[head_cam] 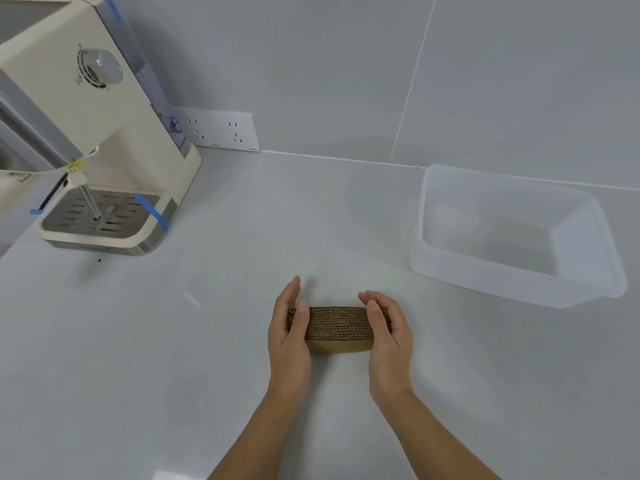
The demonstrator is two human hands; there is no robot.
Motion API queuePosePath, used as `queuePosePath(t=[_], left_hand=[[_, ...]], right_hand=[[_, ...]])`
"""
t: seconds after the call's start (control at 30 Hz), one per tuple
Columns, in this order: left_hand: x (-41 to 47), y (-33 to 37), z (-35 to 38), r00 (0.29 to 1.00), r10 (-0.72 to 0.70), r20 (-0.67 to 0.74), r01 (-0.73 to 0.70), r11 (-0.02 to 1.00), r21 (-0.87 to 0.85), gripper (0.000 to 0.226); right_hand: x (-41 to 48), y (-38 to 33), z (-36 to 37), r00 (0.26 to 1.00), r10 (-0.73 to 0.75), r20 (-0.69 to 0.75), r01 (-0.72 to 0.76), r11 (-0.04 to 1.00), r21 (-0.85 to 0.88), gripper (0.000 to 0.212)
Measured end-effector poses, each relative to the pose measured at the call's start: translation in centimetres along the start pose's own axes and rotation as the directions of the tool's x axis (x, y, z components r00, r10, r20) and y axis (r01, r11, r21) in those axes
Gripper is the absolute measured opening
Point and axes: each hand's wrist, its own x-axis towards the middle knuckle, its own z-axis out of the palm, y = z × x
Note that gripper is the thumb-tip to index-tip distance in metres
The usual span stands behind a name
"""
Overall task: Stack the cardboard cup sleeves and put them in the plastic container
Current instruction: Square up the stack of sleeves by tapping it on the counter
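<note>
A stack of brown corrugated cardboard cup sleeves (pixel 337 327) rests on its edge on the grey counter, low in the middle of the view. My left hand (pixel 289 336) presses against the stack's left end, thumb over the top. My right hand (pixel 389 336) presses against its right end in the same way. The stack is squeezed between both palms. A translucent white plastic container (pixel 485 271) stands to the upper right of the stack, its inside bare, well apart from my hands.
A cream coffee machine (pixel 104 133) with a metal drip tray (pixel 100 214) and blue tape strips stands at the back left. A white wall socket plate (pixel 225 131) sits at the foot of the grey tiled wall behind the counter.
</note>
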Motion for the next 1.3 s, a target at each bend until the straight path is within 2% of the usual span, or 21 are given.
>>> queuePosePath(t=[0.13,0.27,0.47,0.57,0.67,0.77,0.9,1.03,1.3], left_hand=[[0.0,0.6,-0.2,0.998,-0.027,0.057,0.028,1.000,-0.004,0.027],[0.3,1.3,-0.5,0.999,0.035,0.007,-0.035,0.999,0.038,0.023],[-0.1,0.4,-0.5,0.999,0.051,0.018,-0.052,0.996,0.079,0.016],[-0.1,0.4,-1.5,0.988,0.028,0.149,-0.040,0.996,0.077,0.015],[-0.1,0.7,-3.7,0.914,-0.031,0.404,-0.077,0.966,0.248,0.048],[0.3,0.8,-5.3,0.849,-0.077,0.523,-0.159,0.906,0.392,0.062],[0.7,0.1,-5.7,0.854,-0.040,0.518,-0.202,0.893,0.402,0.051],[1.1,-0.4,-6.6,0.870,0.010,0.494,-0.250,0.871,0.423,0.051],[1.4,-0.5,-6.6,0.888,0.018,0.459,-0.277,0.818,0.504,0.043]], right_hand=[[0.0,-0.4,0.4,1.000,0.014,-0.011,-0.014,1.000,0.004,0.016],[-0.1,-1.1,0.4,0.996,-0.070,0.054,0.072,0.996,-0.049,0.014],[-0.1,-0.2,0.1,0.998,-0.016,0.057,0.018,0.999,-0.032,0.020],[-0.1,-0.2,0.3,0.998,-0.019,0.052,0.021,0.999,-0.034,0.024],[0.0,-0.3,0.3,0.999,-0.007,0.053,0.010,0.999,-0.052,0.024],[0.0,-0.2,0.2,0.998,-0.011,0.070,0.017,0.996,-0.083,0.024],[-0.1,-0.1,-0.2,0.995,-0.017,0.093,0.027,0.993,-0.112,0.023],[-0.2,-0.1,-0.3,0.995,-0.009,0.100,0.021,0.992,-0.128,0.023],[0.0,-0.6,-0.4,0.986,0.008,0.166,0.026,0.979,-0.200,0.019]])
